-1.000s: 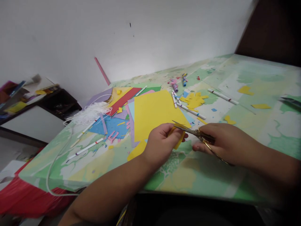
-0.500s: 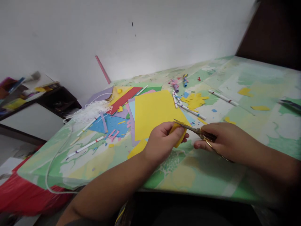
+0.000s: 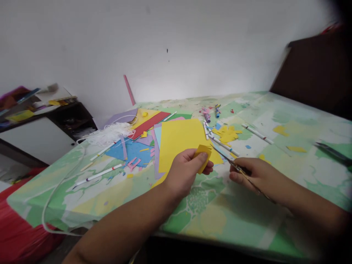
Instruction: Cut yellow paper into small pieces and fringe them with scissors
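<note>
Between the thumb and fingers of my left hand (image 3: pixel 187 168) is a small folded piece of yellow paper (image 3: pixel 204 150), held above the table. My right hand (image 3: pixel 255 174) grips a pair of scissors (image 3: pixel 242 170) with gold-coloured handles. The scissor blades point up and left; their tips are close to the right edge of the folded paper, and seem apart from it. Behind my left hand lies a large yellow sheet (image 3: pixel 180 137) on top of other coloured sheets. Yellow cut paper pieces (image 3: pixel 228 134) are heaped beyond the scissors.
Several markers, such as one white marker (image 3: pixel 257 134), lie about the patterned tablecloth (image 3: pixel 209 220). White string (image 3: pixel 115 132) is bundled at the left, over a blue sheet (image 3: pixel 134 148). A dark pointed tool (image 3: pixel 334 154) lies at the right. A wall stands behind the table.
The scissors have drawn back to the right from the folded yellow paper, which they overlapped before. The paper is now more upright in my left hand. The camera view has tilted up.
</note>
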Motion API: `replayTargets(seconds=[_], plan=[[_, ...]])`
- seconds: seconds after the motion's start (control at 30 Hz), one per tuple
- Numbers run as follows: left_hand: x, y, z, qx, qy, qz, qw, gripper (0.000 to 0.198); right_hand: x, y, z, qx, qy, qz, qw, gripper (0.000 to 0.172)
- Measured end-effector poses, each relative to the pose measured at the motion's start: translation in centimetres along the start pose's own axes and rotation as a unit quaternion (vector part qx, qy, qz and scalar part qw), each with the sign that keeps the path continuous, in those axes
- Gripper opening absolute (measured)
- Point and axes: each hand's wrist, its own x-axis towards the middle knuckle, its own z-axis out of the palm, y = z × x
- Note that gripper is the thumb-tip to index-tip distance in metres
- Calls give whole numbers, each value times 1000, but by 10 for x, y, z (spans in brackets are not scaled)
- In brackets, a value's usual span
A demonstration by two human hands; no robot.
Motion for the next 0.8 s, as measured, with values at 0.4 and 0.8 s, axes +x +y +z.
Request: replayTargets(seconds=[0.4, 0.8], plan=[[-4, 8, 1, 95, -12, 31, 995, 21, -2, -5, 7, 3, -36, -12, 999, 41], [-2, 15, 1, 158, -32, -9, 987, 22, -5, -12, 10, 24, -30, -22, 999, 40]])
